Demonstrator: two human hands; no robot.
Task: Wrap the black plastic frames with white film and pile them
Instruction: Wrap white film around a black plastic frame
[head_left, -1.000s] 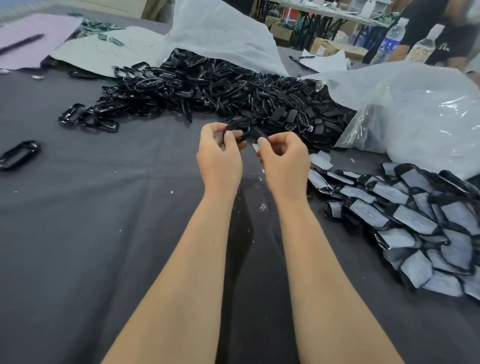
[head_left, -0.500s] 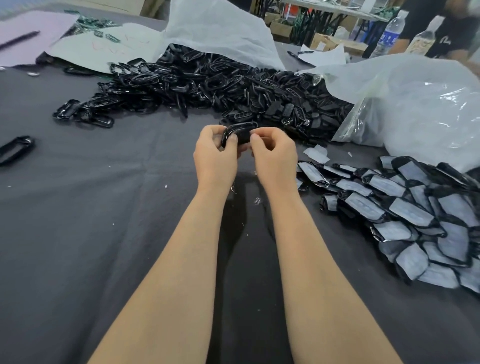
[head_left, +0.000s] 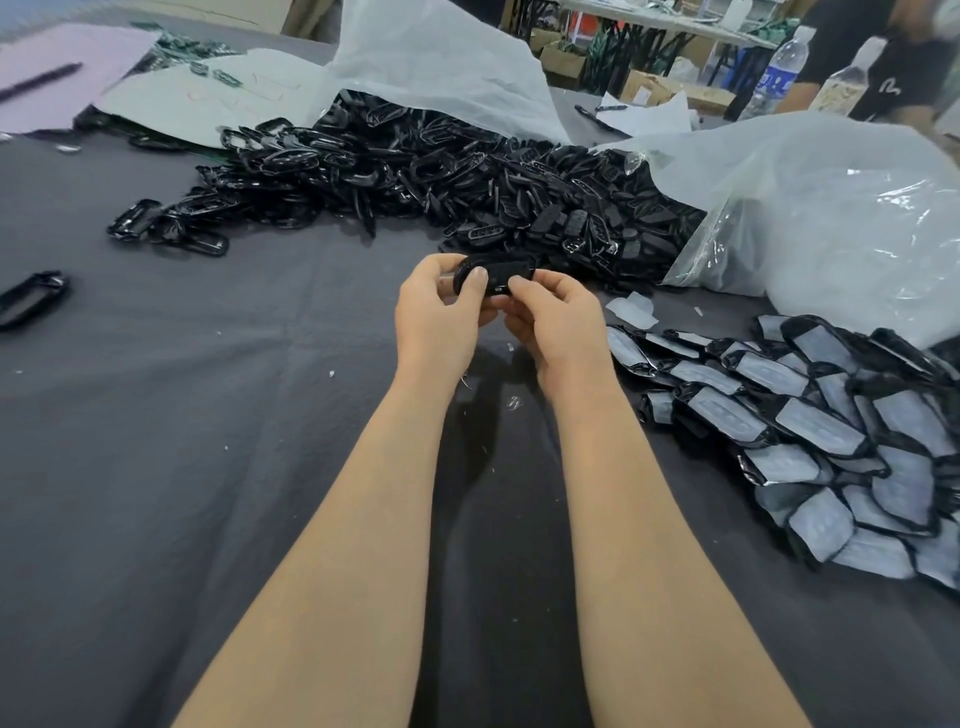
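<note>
Our fingers are clamped on one black frame, left hand pinching its left end and right hand its right, just above the grey desk. The heap of bare frames sits right behind, and the wrapped pile lies to our right beside a clear bag.

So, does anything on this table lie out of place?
A lone frame lies at the left edge, apart from the black heap. A loose film piece lies beside the wrapped pile, and small white scraps dot the cloth.
</note>
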